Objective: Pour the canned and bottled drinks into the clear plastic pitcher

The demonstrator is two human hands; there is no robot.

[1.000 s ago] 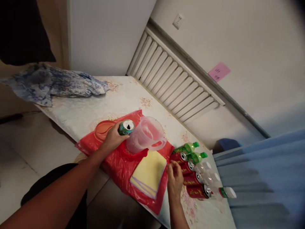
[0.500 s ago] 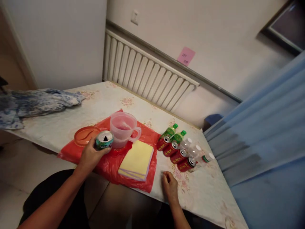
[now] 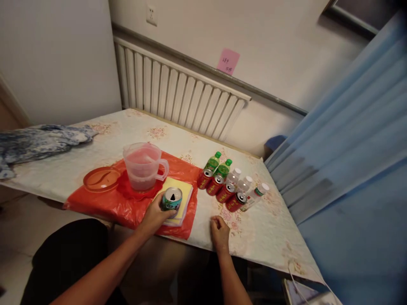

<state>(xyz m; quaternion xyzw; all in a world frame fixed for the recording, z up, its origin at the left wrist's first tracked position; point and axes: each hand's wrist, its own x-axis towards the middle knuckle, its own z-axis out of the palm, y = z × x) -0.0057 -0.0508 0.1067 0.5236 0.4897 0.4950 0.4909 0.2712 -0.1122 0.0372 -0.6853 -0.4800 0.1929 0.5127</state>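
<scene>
My left hand (image 3: 155,215) is closed round a teal can (image 3: 171,202) with an opened top, held upright over the yellow cloths (image 3: 184,190). Curled on the table near its front edge, my right hand (image 3: 220,232) shows nothing in its fingers. A clear pitcher (image 3: 142,167) with a handle stands on a red scalloped tray (image 3: 127,192). Left of it lies an orange lid (image 3: 101,179). Several red cans (image 3: 225,192) stand in a row at the right, before green-capped bottles (image 3: 212,163) and white-capped bottles (image 3: 246,184).
A red plastic sheet (image 3: 95,205) lies under the pitcher and cloths. Crumpled blue-and-white fabric (image 3: 47,142) covers the table's left end. Behind the table is a radiator (image 3: 178,93); a blue curtain (image 3: 343,140) hangs at the right.
My left hand has carried the teal can rightward, from beside the pitcher to over the yellow cloths. The view has shifted, while my right hand stays curled at the front edge.
</scene>
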